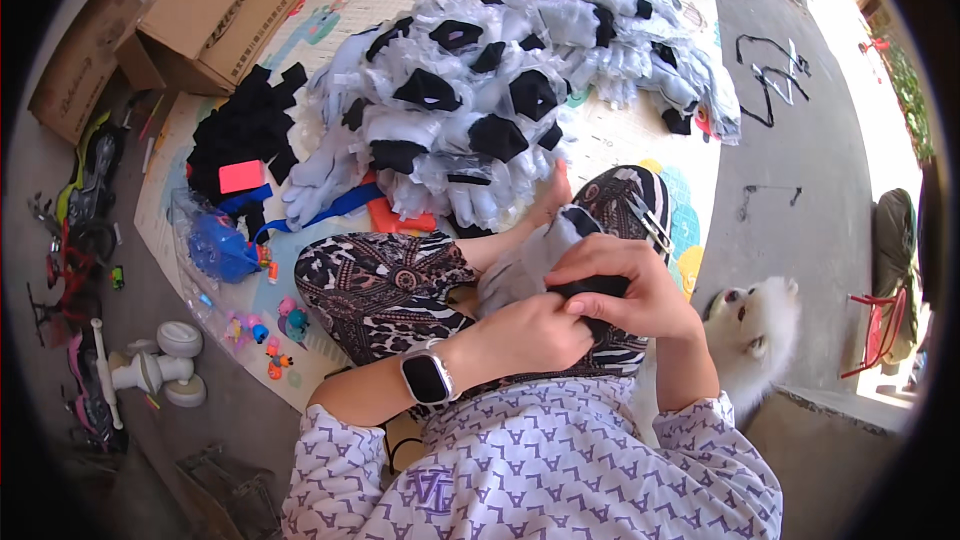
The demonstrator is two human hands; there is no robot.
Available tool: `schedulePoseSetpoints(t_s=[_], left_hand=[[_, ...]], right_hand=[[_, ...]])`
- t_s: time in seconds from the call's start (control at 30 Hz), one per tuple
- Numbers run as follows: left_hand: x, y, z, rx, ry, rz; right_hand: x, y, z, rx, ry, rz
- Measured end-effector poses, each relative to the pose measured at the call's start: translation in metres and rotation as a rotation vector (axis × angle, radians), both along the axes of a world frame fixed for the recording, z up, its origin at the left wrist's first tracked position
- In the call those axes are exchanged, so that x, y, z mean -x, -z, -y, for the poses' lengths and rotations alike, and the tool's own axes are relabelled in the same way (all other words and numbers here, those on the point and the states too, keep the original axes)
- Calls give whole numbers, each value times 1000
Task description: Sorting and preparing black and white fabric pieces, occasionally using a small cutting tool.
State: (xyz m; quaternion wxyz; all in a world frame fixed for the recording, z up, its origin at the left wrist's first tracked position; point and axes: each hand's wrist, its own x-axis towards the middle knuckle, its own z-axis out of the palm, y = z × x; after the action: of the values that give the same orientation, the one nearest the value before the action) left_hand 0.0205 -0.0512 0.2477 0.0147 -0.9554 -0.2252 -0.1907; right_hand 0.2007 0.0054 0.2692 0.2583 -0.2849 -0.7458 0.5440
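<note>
My left hand (544, 334), with a watch on its wrist, is curled at one edge of a black fabric piece (592, 286) over my lap. From the other side, the fingers and thumb of my right hand (634, 289) pinch the same fabric. A pale grey glove-like item (517, 270) with a black band lies beneath and beside the hands; whether it joins the held fabric is hidden. Small metal thread snips (651, 225) rest on my right knee. Beyond my legs rises a big heap of grey gloves with black cuffs (450, 127), many in clear plastic.
Black fabric pieces (240, 127) are piled on the play mat (600, 142), with a red block-shaped item (241, 177) on top. A blue strap (330, 208) and small toys (277, 360) lie leftward. Cardboard boxes (225, 15) stand behind. A white dog (757, 337) is close by my right.
</note>
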Motion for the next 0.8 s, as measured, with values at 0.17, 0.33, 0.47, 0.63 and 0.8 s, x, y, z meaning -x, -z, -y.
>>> schedulePoseSetpoints(t_s=[0.17, 0.33, 0.47, 0.63, 0.8], left_hand=[[13, 3, 8, -38, -89, 42], [18, 15, 18, 119, -189, 302], [4, 17, 24, 407, -285, 719], [-8, 21, 29, 514, -262, 1019], [-7, 9, 33, 761, -300, 1219]], right_hand=[[-14, 8, -18, 192, 527, -516], [-57, 1, -34, -416, 1232, 88], [-21, 5, 3, -418, 671, -23], [36, 24, 59, 32, 665, -299], [31, 31, 49, -395, 612, -73]])
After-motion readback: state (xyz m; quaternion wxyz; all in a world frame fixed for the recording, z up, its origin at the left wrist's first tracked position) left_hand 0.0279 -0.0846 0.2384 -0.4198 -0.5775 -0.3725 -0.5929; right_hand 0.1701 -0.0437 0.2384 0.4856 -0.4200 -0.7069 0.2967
